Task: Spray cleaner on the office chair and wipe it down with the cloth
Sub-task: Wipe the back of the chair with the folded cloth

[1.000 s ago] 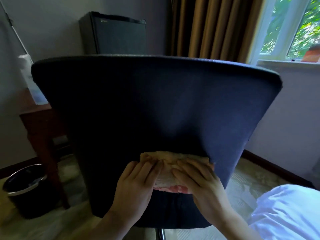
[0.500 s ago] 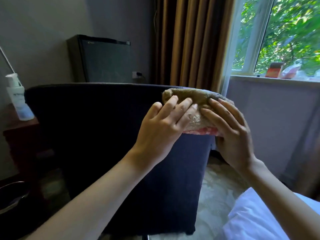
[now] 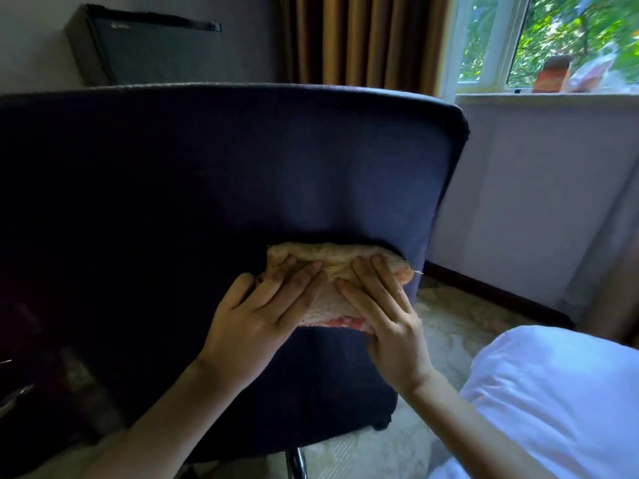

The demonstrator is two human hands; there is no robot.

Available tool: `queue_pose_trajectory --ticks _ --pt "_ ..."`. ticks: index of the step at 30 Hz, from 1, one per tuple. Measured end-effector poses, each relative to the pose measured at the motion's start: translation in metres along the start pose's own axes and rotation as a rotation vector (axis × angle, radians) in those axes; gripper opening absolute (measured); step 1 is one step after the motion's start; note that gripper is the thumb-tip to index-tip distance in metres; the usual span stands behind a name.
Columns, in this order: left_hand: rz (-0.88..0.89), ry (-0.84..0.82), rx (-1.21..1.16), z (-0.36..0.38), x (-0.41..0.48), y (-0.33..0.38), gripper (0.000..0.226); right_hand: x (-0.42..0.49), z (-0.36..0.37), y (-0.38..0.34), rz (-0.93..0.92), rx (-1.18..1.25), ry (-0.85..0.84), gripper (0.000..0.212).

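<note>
One folded cloth (image 3: 333,267) flat against the office chair (image 3: 207,188) back, low and right, long axis left-right. Pinned under both hands, fingers straight: left hand (image 3: 262,319) on left half, right hand (image 3: 383,316) on right half, equally near. Bulk of backrest up and left, so probably next stroke that way.

Far up and left of the left grip (image 3: 252,326) stands a dark mini fridge (image 3: 148,46), with brown curtains (image 3: 363,39) beside it. Right of the right grip (image 3: 390,326): window (image 3: 553,39), white bedding (image 3: 553,402), patterned carpet (image 3: 449,326).
</note>
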State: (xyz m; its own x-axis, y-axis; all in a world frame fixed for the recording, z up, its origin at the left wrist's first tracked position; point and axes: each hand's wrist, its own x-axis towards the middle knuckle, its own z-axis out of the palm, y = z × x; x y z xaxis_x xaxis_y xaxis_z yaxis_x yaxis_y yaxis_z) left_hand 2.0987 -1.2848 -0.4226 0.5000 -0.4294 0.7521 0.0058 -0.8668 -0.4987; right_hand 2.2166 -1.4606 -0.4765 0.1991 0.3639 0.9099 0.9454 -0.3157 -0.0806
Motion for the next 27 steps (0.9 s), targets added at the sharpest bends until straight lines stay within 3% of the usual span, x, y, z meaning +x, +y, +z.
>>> queue_pose_trajectory --ticks 5,12,19,22,27 --pt "0.0 -0.091 -0.029 0.009 -0.043 0.008 0.041 -0.031 0.02 -0.014 0.035 0.075 -0.096 0.045" --pt "-0.087 -0.238 -0.079 -0.002 -0.072 0.018 0.05 -0.033 0.0 -0.031 -0.029 -0.01 -0.309 0.051" --pt "-0.112 -0.023 -0.074 -0.044 0.011 0.031 0.039 0.011 -0.079 -0.028 -0.071 -0.028 -0.13 0.037" --pt "-0.097 0.062 -0.07 -0.047 0.062 0.037 0.043 0.032 -0.11 -0.004 -0.036 -0.099 -0.044 0.049" --pt "-0.047 0.109 -0.115 -0.026 0.11 0.032 0.043 0.063 -0.126 0.034 -0.04 -0.168 -0.003 0.043"
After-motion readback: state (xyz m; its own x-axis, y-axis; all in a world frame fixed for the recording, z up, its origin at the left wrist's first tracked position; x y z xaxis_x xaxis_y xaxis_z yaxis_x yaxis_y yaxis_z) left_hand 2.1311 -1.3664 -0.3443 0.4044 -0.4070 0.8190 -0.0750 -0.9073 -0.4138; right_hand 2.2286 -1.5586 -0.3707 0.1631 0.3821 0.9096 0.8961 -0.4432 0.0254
